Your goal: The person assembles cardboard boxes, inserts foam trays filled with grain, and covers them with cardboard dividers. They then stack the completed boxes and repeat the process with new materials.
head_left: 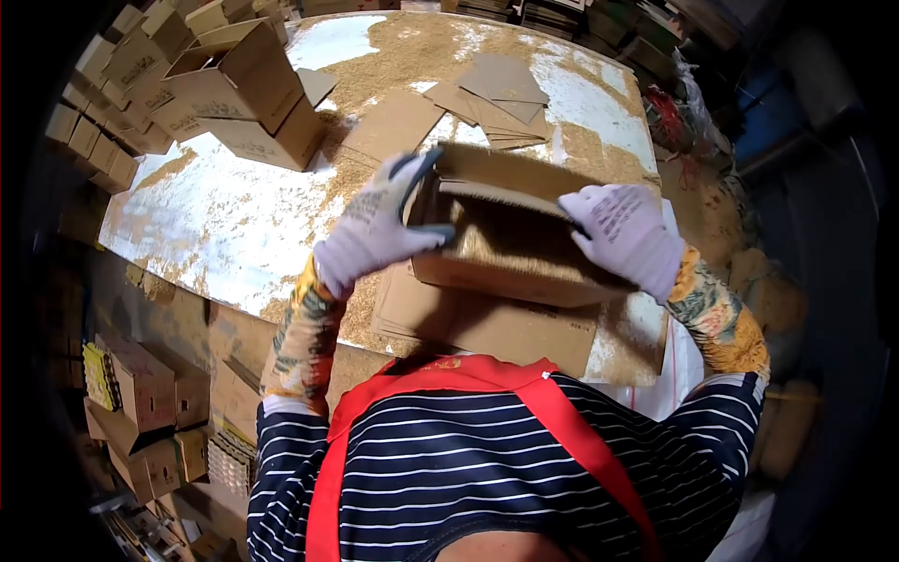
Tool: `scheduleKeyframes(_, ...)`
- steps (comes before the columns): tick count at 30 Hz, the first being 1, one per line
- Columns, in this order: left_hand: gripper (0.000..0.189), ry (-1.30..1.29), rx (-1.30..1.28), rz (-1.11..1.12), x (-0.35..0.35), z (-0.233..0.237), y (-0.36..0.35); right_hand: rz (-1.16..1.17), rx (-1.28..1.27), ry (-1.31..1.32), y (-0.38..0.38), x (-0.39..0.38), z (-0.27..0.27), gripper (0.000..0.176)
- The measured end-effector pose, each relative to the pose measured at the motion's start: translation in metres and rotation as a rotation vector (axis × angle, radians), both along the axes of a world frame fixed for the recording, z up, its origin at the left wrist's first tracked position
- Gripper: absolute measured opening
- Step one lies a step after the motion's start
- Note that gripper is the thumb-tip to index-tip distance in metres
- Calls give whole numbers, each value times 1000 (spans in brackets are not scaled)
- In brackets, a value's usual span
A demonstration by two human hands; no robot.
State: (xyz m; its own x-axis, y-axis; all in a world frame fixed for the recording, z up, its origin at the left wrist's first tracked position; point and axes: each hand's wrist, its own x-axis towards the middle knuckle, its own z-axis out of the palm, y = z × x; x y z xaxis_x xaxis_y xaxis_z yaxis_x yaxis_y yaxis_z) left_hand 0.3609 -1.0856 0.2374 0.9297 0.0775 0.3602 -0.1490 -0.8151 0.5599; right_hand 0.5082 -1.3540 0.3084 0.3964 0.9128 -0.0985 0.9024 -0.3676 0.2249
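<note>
An open cardboard box stands at the near side of the table, between my gloved hands, with its flaps raised and its inside partly in shadow. My left hand is at the box's left end, thumb and fingers spread apart around the edge there. At the right end, my right hand has its fingers closed over the upper edge. Flat cardboard sheets lie beneath the box, toward my body.
Sawdust-like material covers much of the white table. Loose cardboard pieces lie beyond the box. Stacked cartons stand at the back left. More boxes and egg trays are at the lower left.
</note>
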Motion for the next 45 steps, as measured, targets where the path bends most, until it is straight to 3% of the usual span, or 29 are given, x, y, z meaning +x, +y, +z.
scheduleKeyframes(1,79,-57,36,-13,14,5,2,-23,-135,42,-1,2,-2,33)
scheduleKeyframes(3,47,-24,-53,-169,47,-1,15,-129,93,127,-14,18,-19,43)
scheduleKeyframes(4,40,48,1,-163,54,3,16,-143,92,126,-27,25,-23,43)
scheduleKeyframes(6,27,143,117,-147,64,13,14,-55,490,-111,-56,47,-26,48)
scheduleKeyframes(7,27,55,166,-85,61,15,8,-65,491,-116,-68,56,-31,48)
scheduleKeyframes(9,25,233,225,-67,63,23,8,-216,549,185,-87,67,-42,45)
scheduleKeyframes(10,25,235,234,-78,67,29,7,-156,561,86,-90,68,-45,43)
scheduleKeyframes(12,25,229,492,-23,72,33,1,-166,632,250,-90,79,-51,41)
scheduleKeyframes(14,29,-93,612,-61,83,29,0,-269,724,530,-85,81,-51,34)
scheduleKeyframes(17,32,-266,539,-68,94,18,-4,-271,777,401,-96,103,-87,29)
scheduleKeyframes(21,32,-124,298,-59,90,-9,-2,-176,691,221,-99,83,-82,28)
scheduleKeyframes(23,31,-80,332,-65,82,-11,2,-175,655,255,-99,78,-73,32)
scheduleKeyframes(25,30,-28,360,-69,78,-15,2,-178,487,214,-98,74,-65,33)
scheduleKeyframes(27,29,269,313,-29,81,-15,6,-134,454,182,-92,85,-58,32)
scheduleKeyframes(29,30,286,399,8,90,-10,-2,-220,163,319,-79,103,-50,32)
scheduleKeyframes(31,30,377,336,63,96,-10,-4,-227,133,305,-76,107,-50,35)
scheduleKeyframes(33,34,303,365,50,93,-10,-6,-306,72,226,-73,105,-49,36)
scheduleKeyframes(35,41,-192,295,-8,88,-8,-15,-297,129,121,-77,90,-59,33)
scheduleKeyframes(37,41,-320,299,-49,87,4,-15,-317,270,130,-80,82,-66,26)
scheduleKeyframes(39,37,-144,55,-79,85,3,-24,-311,266,143,-80,78,-64,26)
scheduleKeyframes(42,33,-41,149,-185,87,8,-11,-281,256,76,-78,77,-63,28)
scheduleKeyframes(45,27,31,223,-188,91,11,-7,-217,423,204,-82,86,-63,30)
